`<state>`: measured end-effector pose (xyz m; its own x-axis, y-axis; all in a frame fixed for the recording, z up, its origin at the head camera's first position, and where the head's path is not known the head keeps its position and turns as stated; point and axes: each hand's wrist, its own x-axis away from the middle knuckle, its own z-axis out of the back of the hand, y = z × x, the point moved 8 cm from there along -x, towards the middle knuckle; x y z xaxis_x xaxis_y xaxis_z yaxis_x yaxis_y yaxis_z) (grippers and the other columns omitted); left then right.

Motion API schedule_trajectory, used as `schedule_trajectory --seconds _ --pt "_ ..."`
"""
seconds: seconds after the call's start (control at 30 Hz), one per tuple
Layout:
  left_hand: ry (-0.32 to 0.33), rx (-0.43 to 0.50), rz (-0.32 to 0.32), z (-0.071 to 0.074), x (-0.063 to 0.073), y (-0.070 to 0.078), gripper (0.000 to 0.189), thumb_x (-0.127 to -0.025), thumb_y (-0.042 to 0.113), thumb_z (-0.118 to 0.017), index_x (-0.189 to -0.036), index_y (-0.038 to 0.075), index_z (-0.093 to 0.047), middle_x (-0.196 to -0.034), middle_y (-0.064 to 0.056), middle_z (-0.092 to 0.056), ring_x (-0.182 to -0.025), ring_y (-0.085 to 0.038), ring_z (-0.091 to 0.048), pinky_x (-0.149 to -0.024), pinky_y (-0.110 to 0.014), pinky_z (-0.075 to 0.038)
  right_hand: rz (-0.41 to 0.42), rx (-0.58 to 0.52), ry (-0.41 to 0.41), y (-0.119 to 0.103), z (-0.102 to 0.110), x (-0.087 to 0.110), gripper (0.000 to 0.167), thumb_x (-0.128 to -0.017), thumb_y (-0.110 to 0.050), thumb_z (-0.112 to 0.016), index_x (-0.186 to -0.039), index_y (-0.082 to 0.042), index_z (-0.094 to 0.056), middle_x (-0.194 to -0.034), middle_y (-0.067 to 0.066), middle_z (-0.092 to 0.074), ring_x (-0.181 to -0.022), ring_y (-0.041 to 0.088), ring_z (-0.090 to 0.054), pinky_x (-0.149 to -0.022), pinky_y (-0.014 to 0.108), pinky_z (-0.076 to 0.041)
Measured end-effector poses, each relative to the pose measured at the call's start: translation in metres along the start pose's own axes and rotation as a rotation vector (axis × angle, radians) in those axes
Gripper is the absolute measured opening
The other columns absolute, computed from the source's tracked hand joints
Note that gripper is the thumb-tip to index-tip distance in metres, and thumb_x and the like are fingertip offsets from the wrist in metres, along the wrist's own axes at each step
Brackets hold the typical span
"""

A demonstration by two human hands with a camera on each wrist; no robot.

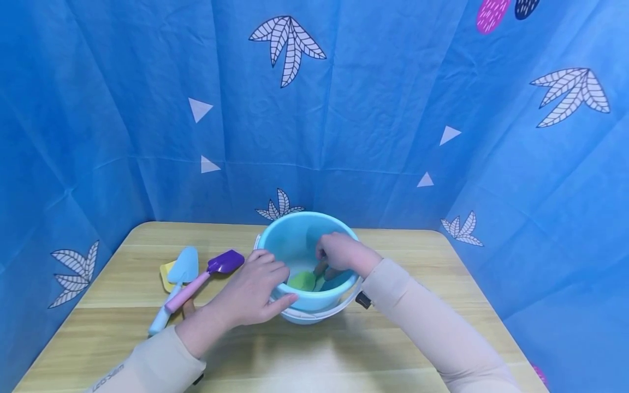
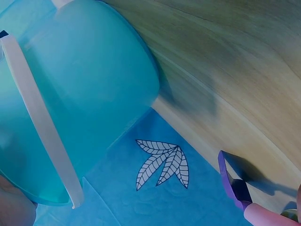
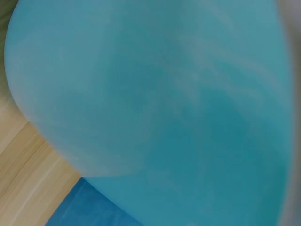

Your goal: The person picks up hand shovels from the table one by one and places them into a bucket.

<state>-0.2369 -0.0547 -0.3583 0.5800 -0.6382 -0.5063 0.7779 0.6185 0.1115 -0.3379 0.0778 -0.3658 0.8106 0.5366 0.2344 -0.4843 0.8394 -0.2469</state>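
A light-blue bucket (image 1: 307, 300) stands upright on the table, its white handle (image 2: 44, 117) lowered against the outside. My left hand (image 1: 257, 284) grips the near-left rim, fingers over the edge and thumb along the front. Inside the bucket, my right hand (image 1: 341, 254) holds a small toy shovel by its brownish handle (image 1: 320, 268); its green blade (image 1: 302, 281) lies low in the bucket. The fingertips are partly hidden. In the right wrist view, the bucket wall (image 3: 141, 94) fills most of the picture and the hand's grip is out of sight.
Left of the bucket lie a purple shovel (image 1: 226, 262) with a pink handle, a light-blue shovel (image 1: 184, 266), and a yellow one (image 1: 166, 277) partly beneath it. Blue patterned cloth (image 1: 275, 136) rises behind and beside the wooden table (image 1: 403, 349).
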Motion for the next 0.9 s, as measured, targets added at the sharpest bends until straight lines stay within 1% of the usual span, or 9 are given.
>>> schedule_trajectory --seconds 0.17,0.3,0.47,0.6,0.7,0.83,0.9 --pt "-0.003 0.002 0.006 0.0 0.0 0.0 0.032 -0.096 0.055 -0.054 -0.084 0.025 -0.054 -0.077 0.015 -0.048 -0.081 -0.009 -0.044 -0.093 -0.039 -0.038 0.0 -0.005 0.024 0.002 0.0 -0.002 0.031 -0.067 -0.007 -0.092 -0.088 -0.014 -0.071 -0.092 -0.001 -0.07 -0.083 0.017 -0.057 -0.085 0.035 -0.051" --pt "-0.005 0.0 0.008 0.001 0.001 0.0 0.032 -0.096 0.055 -0.054 -0.084 0.025 -0.054 -0.077 0.015 -0.048 -0.081 -0.009 -0.044 -0.093 -0.039 -0.038 0.019 0.0 0.041 0.002 0.001 -0.002 0.032 -0.066 -0.005 -0.092 -0.09 -0.011 -0.072 -0.092 0.001 -0.07 -0.083 0.019 -0.058 -0.085 0.036 -0.051" --pt "-0.01 0.001 0.012 0.001 0.001 0.0 0.032 -0.096 0.055 -0.054 -0.085 0.025 -0.055 -0.078 0.015 -0.049 -0.082 -0.01 -0.044 -0.094 -0.04 -0.038 0.017 0.009 0.048 0.002 0.002 -0.001 0.036 -0.066 -0.006 -0.093 -0.097 -0.01 -0.074 -0.099 0.002 -0.071 -0.093 0.02 -0.062 -0.09 0.036 -0.051" --pt "-0.009 0.001 0.011 0.001 0.001 0.0 0.032 -0.096 0.055 -0.053 -0.085 0.025 -0.055 -0.077 0.015 -0.049 -0.082 -0.01 -0.044 -0.094 -0.04 -0.038 0.02 -0.013 0.058 0.002 0.003 -0.001 0.037 -0.068 -0.008 -0.092 -0.101 -0.01 -0.075 -0.106 0.003 -0.072 -0.102 0.022 -0.064 -0.095 0.037 -0.05" --pt "-0.006 0.003 0.009 0.002 0.001 0.001 0.032 -0.096 0.055 -0.054 -0.084 0.025 -0.054 -0.077 0.015 -0.048 -0.081 -0.01 -0.043 -0.094 -0.039 -0.038 0.034 -0.041 0.081 0.001 0.006 0.0 0.03 -0.075 -0.008 -0.087 -0.103 -0.011 -0.075 -0.108 0.003 -0.073 -0.104 0.022 -0.064 -0.097 0.037 -0.049" --pt "-0.007 0.006 0.012 0.002 0.001 0.001 0.032 -0.096 0.055 -0.054 -0.084 0.025 -0.054 -0.076 0.015 -0.048 -0.081 -0.01 -0.043 -0.093 -0.039 -0.038 0.055 -0.072 0.135 0.0 0.013 0.006 0.015 -0.088 -0.007 -0.075 -0.102 -0.011 -0.076 -0.108 0.003 -0.073 -0.103 0.02 -0.065 -0.098 0.036 -0.049" --pt "-0.007 0.007 0.014 0.002 0.001 0.001 0.032 -0.096 0.055 -0.053 -0.084 0.025 -0.054 -0.076 0.016 -0.048 -0.081 -0.009 -0.043 -0.094 -0.039 -0.038 0.076 -0.085 0.172 -0.002 0.017 0.01 0.014 -0.091 -0.005 -0.07 -0.102 -0.01 -0.076 -0.107 0.003 -0.073 -0.104 0.02 -0.066 -0.098 0.036 -0.049"
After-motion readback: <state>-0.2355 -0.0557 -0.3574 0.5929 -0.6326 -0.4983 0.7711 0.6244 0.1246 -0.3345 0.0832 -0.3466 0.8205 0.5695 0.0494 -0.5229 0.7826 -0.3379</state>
